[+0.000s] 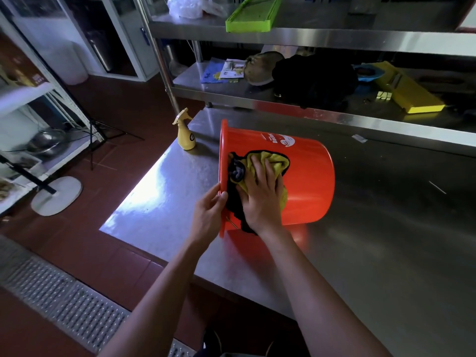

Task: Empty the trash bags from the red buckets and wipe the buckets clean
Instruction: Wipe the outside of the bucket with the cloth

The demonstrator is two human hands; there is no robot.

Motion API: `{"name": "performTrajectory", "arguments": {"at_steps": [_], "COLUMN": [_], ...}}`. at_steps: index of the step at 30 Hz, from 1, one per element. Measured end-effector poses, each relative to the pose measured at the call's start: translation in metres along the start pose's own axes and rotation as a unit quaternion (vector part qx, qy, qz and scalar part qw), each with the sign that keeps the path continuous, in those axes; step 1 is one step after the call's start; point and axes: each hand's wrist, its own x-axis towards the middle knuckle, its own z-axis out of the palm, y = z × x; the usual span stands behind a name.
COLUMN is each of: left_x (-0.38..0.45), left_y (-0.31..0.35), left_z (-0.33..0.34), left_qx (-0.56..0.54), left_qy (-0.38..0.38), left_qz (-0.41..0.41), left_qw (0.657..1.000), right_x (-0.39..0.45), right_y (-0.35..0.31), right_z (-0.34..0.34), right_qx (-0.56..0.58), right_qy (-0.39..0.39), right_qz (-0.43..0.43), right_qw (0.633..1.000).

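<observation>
A red bucket [306, 176] lies on its side on the steel table [386, 228], its mouth turned to the left. My left hand [208, 215] pinches the bucket's rim near the bottom. A yellow cloth with a black edge [268, 161] is spread over the bucket's outer wall by the rim. My right hand [262, 197] presses down on that cloth with its fingers spread. The bucket's inside is hidden from me.
A yellow spray bottle [186, 134] stands on the table's far left corner. Behind the table a steel rack holds a green tray [252, 16], a yellow tray [409, 88] and dark bags [314, 78]. A floor drain grate [64, 300] runs at lower left.
</observation>
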Motion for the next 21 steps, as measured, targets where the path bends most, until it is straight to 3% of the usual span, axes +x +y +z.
{"name": "performTrajectory", "arguments": {"at_steps": [10, 17, 21], "left_x": [0.006, 0.010, 0.008], "left_y": [0.007, 0.013, 0.016], "left_z": [0.010, 0.012, 0.011], "left_qx": [-0.012, -0.013, -0.025], "left_qy": [0.021, 0.048, 0.068], "left_qz": [-0.016, -0.012, -0.023], "left_qw": [1.000, 0.999, 0.997], "right_x": [-0.019, -0.028, -0.034], "right_y": [0.040, 0.084, 0.095], "right_z": [-0.008, -0.018, -0.023], "right_qx": [-0.011, 0.041, 0.106], "right_qy": [-0.006, -0.026, 0.007], "right_qz": [0.044, 0.227, 0.298], "right_qw": [0.999, 0.973, 0.949]}}
